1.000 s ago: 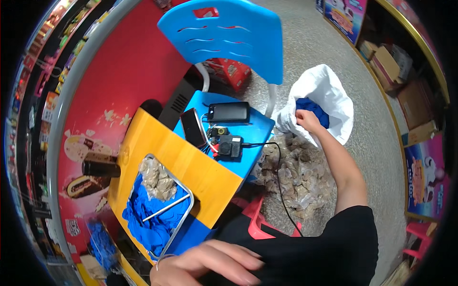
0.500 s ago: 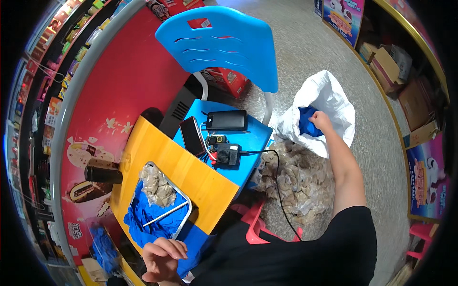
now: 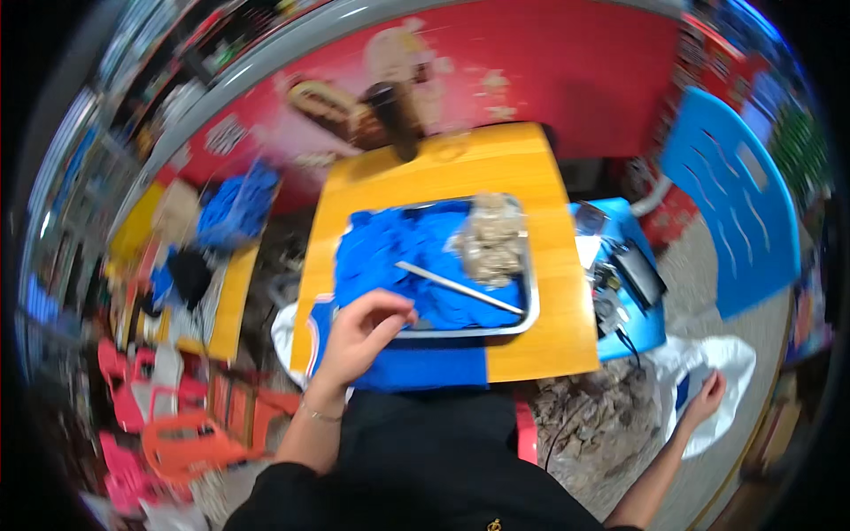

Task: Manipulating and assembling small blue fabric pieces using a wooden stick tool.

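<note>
Hovering at the near edge of the metal tray [image 3: 529,301], the left hand [image 3: 365,332] is curled loosely over blue gloves [image 3: 398,257], nothing visibly gripped. The right hand [image 3: 706,400] is laid open-fingered on a white bag [image 3: 708,367] beside the yellow table [image 3: 549,190], steadying it.

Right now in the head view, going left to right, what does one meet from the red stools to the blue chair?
Red stools → left hand → metal tray → small blue table → right hand → blue chair.
</note>
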The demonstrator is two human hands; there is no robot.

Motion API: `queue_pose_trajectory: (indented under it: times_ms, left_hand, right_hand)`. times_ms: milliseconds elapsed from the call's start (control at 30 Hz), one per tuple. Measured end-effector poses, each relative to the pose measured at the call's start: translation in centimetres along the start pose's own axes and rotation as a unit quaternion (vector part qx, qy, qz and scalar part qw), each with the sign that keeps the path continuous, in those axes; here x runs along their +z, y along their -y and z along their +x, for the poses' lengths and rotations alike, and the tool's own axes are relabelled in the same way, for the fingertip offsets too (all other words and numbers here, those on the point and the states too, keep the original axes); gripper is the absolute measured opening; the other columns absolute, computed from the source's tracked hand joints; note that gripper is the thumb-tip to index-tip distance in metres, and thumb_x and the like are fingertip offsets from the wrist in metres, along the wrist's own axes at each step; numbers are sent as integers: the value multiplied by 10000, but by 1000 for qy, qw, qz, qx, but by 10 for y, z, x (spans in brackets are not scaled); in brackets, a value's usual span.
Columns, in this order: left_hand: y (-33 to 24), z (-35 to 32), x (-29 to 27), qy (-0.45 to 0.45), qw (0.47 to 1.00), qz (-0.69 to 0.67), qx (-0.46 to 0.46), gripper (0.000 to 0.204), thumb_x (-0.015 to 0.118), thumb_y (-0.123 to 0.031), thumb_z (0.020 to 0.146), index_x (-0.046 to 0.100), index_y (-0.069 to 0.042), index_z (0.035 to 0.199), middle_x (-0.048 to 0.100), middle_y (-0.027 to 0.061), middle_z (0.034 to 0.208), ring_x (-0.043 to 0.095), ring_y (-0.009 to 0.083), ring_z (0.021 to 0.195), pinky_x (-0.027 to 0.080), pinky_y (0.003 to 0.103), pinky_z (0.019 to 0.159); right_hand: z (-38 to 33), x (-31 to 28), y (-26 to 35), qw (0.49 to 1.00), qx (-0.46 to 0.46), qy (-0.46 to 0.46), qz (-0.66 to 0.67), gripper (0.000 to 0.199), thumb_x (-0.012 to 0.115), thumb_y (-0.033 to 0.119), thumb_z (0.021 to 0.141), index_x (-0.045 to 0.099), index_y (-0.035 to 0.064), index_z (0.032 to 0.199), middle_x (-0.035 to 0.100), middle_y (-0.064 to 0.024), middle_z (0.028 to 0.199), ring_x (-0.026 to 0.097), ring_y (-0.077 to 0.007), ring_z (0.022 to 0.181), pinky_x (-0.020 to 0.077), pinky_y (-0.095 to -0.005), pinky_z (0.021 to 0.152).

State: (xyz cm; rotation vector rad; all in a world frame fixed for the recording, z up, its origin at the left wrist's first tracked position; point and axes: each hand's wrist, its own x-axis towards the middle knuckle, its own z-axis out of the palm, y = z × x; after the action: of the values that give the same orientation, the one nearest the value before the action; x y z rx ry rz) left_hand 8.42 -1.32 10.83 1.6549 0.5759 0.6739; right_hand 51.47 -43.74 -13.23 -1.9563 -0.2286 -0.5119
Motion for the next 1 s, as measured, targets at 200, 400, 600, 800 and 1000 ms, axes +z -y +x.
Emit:
queue_pose_trajectory:
  times_ms: [200,400,600,800,1000]
  left_hand:
    - [52,1,-69,-149,864,462,136,302,692,-138,724,596,-20,985,585,125,940,557,283,897,445,350,776]
    - [79,17,-86,-127,830,527,130,520,739,-209,673,545,-31,1122,549,131,1013,507,295,975,427,380,807]
    - [104,25,-93,-145,870,471,-4,652,773,-177,655,454,-31,1204,546,149,928,547,304,864,463,353,719]
    - [105,16,-96,-109,957,266,28,440,719,-95,720,511,-33,1102,579,125,863,572,210,696,459,281,620]
    - [77,-11,-80,-88,994,16,67,349,642,-14,784,513,-25,1109,587,64,911,553,96,780,441,209,653]
  right_hand:
    - [-70,88,204,957,-156,199,143,131,476,59,885,595,5,874,553,-18,752,445,-89,610,374,-220,559]
    - [-162,171,368,790,-313,510,136,142,685,33,719,626,61,845,594,-84,748,594,-207,609,481,-300,529]
    - [-218,216,428,766,-271,565,145,275,677,105,761,584,58,1015,600,-88,879,574,-188,616,467,-294,576]
    - [-247,244,428,763,-153,591,213,342,672,186,785,559,14,1058,614,-105,978,551,-135,575,453,-272,563]
    - [-254,236,425,694,45,652,302,191,656,170,816,578,21,906,587,-15,791,481,-57,590,378,-217,534]
